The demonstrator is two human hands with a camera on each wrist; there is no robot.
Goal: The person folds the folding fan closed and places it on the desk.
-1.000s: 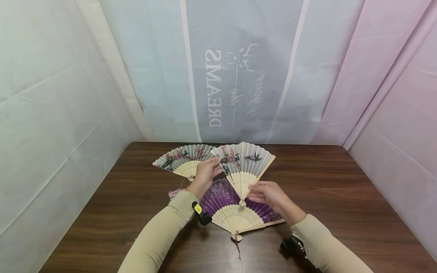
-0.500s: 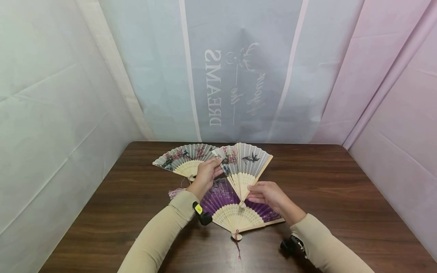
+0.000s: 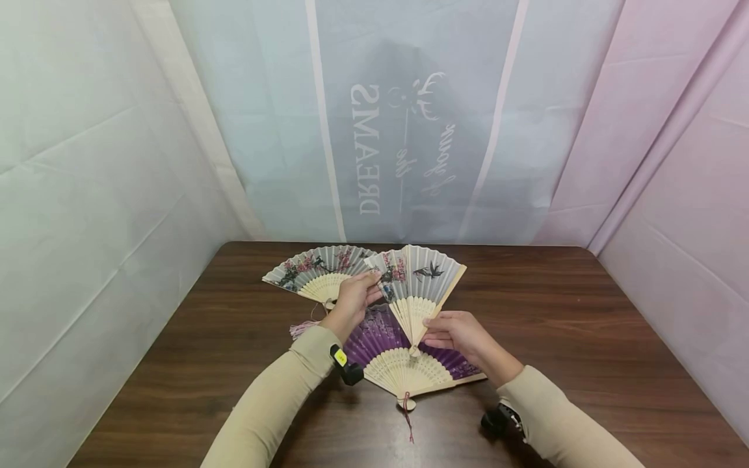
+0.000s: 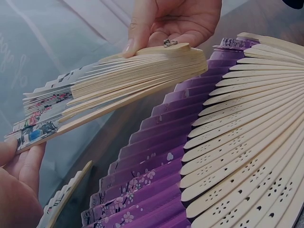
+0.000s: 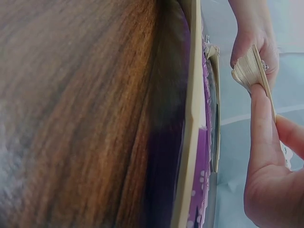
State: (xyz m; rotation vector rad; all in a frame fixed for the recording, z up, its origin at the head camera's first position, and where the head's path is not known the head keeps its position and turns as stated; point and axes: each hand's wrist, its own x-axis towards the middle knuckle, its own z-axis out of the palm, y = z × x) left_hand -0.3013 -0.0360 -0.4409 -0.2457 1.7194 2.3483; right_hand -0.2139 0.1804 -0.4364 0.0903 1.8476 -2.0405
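A partly spread white folding fan [image 3: 430, 273] with pink flowers and a dark bird is held up between both hands. My left hand [image 3: 352, 300] pinches its left edge between thumb and fingers, also seen in the left wrist view, where the fan's ribs [image 4: 137, 71] are stacked closely. Lower down, my right hand [image 3: 459, 333] pinches the right outer rib near the pivot. Beneath it, a purple folding fan [image 3: 377, 331] lies spread on the table, its pivot towards me. A second white floral fan [image 3: 318, 266] lies spread behind my left hand, its right end partly covered.
The brown wooden table [image 3: 585, 351] is bounded at the back by a hanging grey-blue cloth [image 3: 281, 130] with mirrored lettering. A pink-white tassel [image 3: 301, 329] lies left of the left wrist. A dark red cord [image 3: 407, 422] trails from the purple fan's pivot.
The held white fan has shifted very slightly to the left and opened a touch less on its right side. Both hands keep their grip; the two fans on the table stay put.
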